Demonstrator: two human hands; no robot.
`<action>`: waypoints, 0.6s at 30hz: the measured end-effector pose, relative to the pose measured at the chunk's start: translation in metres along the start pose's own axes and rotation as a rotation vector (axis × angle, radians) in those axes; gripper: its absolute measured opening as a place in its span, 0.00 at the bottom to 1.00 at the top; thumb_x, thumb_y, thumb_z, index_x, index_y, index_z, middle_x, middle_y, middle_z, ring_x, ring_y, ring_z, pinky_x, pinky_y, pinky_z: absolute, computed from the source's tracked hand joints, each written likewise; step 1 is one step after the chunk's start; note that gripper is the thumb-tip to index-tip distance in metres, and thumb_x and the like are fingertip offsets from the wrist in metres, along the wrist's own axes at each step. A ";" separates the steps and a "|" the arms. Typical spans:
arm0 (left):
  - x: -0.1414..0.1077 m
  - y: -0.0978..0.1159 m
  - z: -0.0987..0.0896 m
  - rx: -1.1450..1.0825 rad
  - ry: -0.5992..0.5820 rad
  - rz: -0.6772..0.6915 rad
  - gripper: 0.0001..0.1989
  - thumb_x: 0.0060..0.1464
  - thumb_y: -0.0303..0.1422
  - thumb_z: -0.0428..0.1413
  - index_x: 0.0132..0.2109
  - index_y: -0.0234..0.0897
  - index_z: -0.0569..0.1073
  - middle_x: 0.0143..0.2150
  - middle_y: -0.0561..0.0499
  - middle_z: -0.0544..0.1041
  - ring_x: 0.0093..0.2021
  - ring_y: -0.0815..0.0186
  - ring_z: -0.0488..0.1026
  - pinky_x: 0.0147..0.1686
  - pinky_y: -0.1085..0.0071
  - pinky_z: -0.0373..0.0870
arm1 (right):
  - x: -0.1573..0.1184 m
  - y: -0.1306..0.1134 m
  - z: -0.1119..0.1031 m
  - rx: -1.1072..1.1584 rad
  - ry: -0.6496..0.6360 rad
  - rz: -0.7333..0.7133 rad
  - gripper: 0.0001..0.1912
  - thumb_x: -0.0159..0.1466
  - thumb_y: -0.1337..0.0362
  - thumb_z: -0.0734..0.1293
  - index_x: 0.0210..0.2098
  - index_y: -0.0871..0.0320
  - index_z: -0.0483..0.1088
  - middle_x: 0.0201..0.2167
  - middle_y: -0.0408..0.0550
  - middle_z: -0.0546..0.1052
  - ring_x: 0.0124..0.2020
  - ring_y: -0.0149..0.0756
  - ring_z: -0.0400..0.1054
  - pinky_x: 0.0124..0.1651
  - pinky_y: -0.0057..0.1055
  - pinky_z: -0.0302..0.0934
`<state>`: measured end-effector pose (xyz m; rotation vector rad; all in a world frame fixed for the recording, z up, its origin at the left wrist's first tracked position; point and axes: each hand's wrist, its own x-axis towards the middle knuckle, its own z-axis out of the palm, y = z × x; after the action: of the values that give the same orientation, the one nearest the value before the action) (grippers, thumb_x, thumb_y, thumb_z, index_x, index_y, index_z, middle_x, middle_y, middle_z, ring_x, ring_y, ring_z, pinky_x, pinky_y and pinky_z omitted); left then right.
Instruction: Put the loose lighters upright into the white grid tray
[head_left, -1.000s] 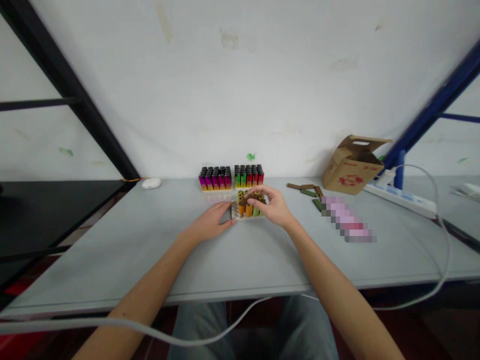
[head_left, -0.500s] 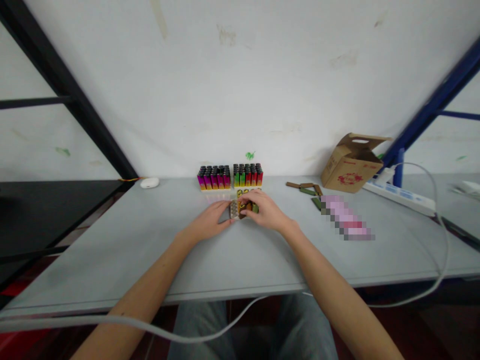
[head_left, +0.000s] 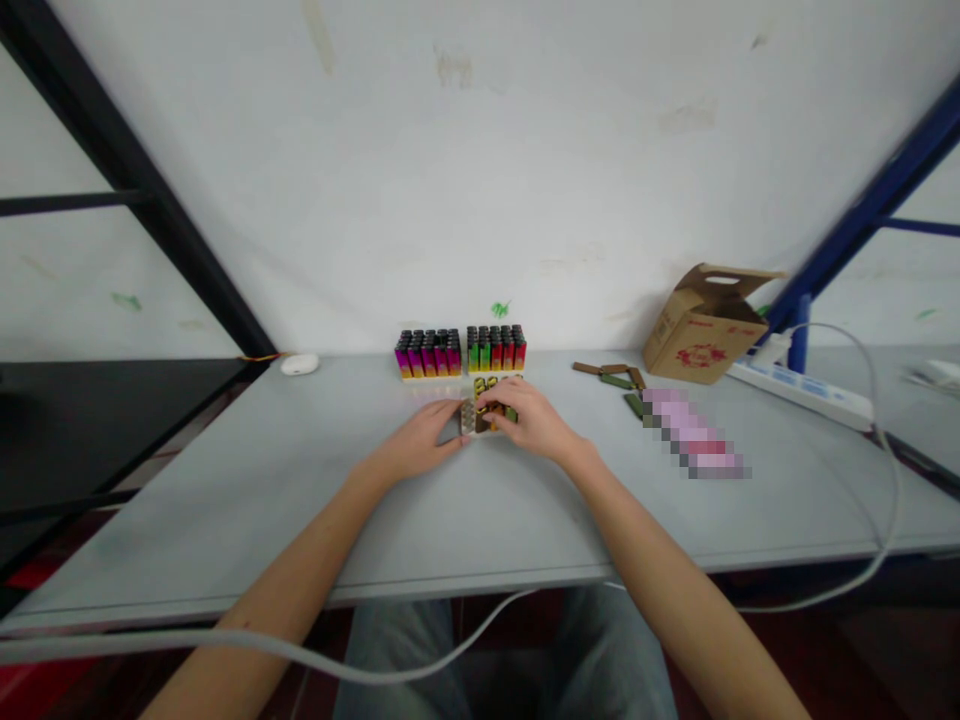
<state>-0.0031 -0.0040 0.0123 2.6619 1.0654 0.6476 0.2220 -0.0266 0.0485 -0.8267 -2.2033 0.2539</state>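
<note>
A small light tray [head_left: 468,417] with rows of round holes sits at the middle of the table, several yellow-and-black pieces [head_left: 486,384] standing in its far and right part. My left hand [head_left: 424,438] grips the tray's left edge between thumb and fingers. Over the tray's right part, my right hand [head_left: 529,416] has thumb and fingers closed around something small, brownish and partly hidden. Just behind stand two blocks of upright lighters, a purple one [head_left: 428,356] on the left and a green and red one [head_left: 496,350] on the right.
Brown and green flat pieces [head_left: 616,382] and a blurred pink item [head_left: 690,435] lie to the right. Behind them are an open cardboard box [head_left: 701,330] and a white power strip [head_left: 806,393]. A white case [head_left: 299,365] rests at the back left. A cable crosses the front edge.
The fingers of my right hand have shifted very slightly over the tray. My left hand stays at the tray's left edge.
</note>
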 end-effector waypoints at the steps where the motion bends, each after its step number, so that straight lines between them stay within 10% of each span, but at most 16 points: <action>1: 0.000 0.000 0.000 -0.002 0.002 0.000 0.26 0.59 0.43 0.50 0.60 0.33 0.62 0.59 0.39 0.68 0.59 0.53 0.65 0.59 0.54 0.60 | 0.000 0.000 0.000 -0.002 0.000 0.002 0.11 0.60 0.74 0.64 0.40 0.57 0.72 0.37 0.49 0.76 0.41 0.37 0.66 0.47 0.36 0.59; 18: 0.000 -0.002 0.001 -0.010 -0.012 -0.019 0.26 0.59 0.43 0.51 0.60 0.34 0.62 0.59 0.39 0.68 0.60 0.53 0.64 0.60 0.55 0.59 | 0.000 0.001 0.000 -0.016 -0.029 0.039 0.11 0.60 0.74 0.63 0.39 0.57 0.73 0.36 0.49 0.76 0.41 0.37 0.66 0.47 0.36 0.60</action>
<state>-0.0042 -0.0025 0.0104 2.6407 1.0800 0.6309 0.2222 -0.0261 0.0481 -0.8802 -2.2207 0.2687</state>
